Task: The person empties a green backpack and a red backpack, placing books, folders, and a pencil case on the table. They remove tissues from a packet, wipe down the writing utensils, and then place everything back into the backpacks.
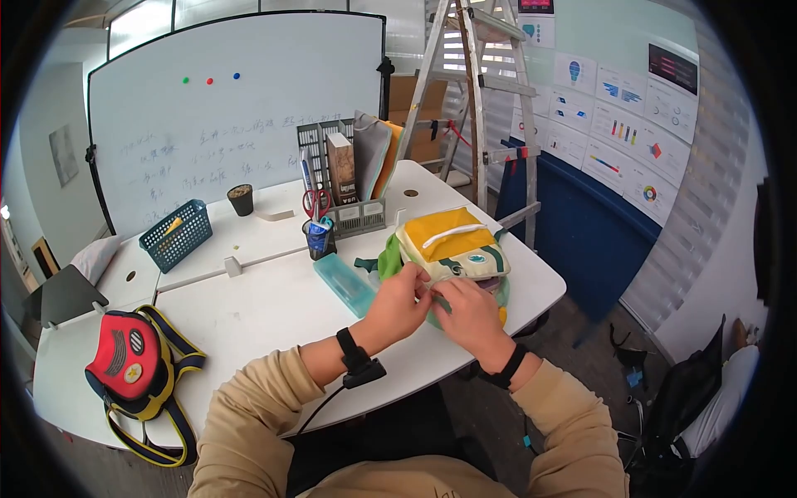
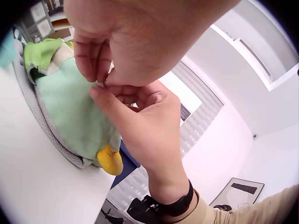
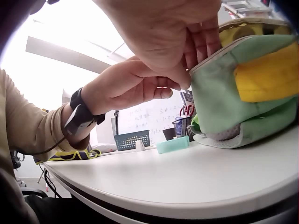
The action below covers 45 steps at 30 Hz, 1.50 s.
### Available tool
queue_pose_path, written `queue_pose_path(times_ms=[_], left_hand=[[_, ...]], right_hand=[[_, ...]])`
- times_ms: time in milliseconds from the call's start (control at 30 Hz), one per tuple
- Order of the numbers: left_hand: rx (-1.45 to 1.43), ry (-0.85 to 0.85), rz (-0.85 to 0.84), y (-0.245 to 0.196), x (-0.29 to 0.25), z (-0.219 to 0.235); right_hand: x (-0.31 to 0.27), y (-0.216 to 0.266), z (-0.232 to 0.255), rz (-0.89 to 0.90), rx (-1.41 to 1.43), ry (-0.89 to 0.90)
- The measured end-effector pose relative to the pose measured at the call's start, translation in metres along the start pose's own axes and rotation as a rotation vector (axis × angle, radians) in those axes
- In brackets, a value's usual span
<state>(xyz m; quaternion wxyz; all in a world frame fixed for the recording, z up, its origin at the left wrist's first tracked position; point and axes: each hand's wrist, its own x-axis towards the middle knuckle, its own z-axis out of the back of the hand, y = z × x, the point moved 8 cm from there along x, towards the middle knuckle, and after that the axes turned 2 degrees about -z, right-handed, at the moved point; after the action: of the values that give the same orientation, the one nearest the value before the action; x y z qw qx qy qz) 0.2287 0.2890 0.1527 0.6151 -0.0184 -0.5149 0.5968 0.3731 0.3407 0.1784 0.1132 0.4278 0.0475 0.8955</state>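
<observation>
A small child's backpack in pale green, cream and yellow lies on the table in front of me. Its top gapes along a zipper edge in the right wrist view. My left hand and right hand meet at the near corner of that edge, fingertips almost together. Both pinch at the zipper; a tiny pale bit shows between the fingertips in the left wrist view, the rest hidden by fingers. A yellow tab hangs from the bag's green side.
Left of the bag lies a teal case. Behind stand a pen holder with scissors and a grey file rack. Farther left are a teal basket, a small pot and a red backpack. A stepladder stands beyond.
</observation>
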Motion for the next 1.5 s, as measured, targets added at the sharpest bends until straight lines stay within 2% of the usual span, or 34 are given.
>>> queue_pose_path(times_ms=[233, 333, 433, 533, 667, 833, 933, 1133, 1267, 1367, 1467, 1500], left_hand=[[-0.041, 0.017, -0.094, -0.006, 0.000, 0.002], [-0.105, 0.040, -0.053, -0.002, 0.000, 0.003], [0.221, -0.032, -0.300, -0.024, -0.003, 0.008], [0.148, -0.023, -0.352, -0.015, -0.001, -0.007], [0.204, 0.035, -0.349, 0.001, 0.006, -0.015], [0.205, 0.057, -0.296, 0.009, 0.001, -0.009], [0.181, 0.065, -0.318, 0.017, -0.003, 0.002], [0.179, 0.110, -0.226, 0.023, -0.008, 0.023], [0.205, 0.148, -0.155, 0.021, -0.003, 0.016], [0.385, 0.133, -0.147, 0.009, 0.002, 0.009], [0.443, 0.052, -0.304, -0.048, 0.006, -0.008], [0.440, 0.098, -0.326, -0.059, 0.007, -0.022]], right_hand=[[0.003, -0.004, -0.003, 0.016, -0.036, -0.024], [0.004, -0.008, -0.002, -0.021, -0.014, -0.020], [0.005, -0.009, -0.002, -0.029, 0.004, -0.034], [0.004, -0.006, -0.006, -0.195, 0.049, 0.013], [-0.001, -0.014, -0.013, -0.203, 0.080, -0.021], [-0.024, -0.045, -0.005, -0.341, 0.133, -0.050], [-0.038, -0.071, 0.015, -0.381, 0.132, -0.121], [-0.056, -0.184, 0.048, -0.603, 0.152, -0.132], [-0.046, -0.193, 0.049, -0.371, 0.217, -0.177], [-0.045, -0.191, 0.046, -0.454, 0.297, -0.143], [-0.045, -0.175, 0.049, -0.438, 0.319, -0.125], [-0.046, -0.167, 0.052, -0.425, 0.326, -0.128]])
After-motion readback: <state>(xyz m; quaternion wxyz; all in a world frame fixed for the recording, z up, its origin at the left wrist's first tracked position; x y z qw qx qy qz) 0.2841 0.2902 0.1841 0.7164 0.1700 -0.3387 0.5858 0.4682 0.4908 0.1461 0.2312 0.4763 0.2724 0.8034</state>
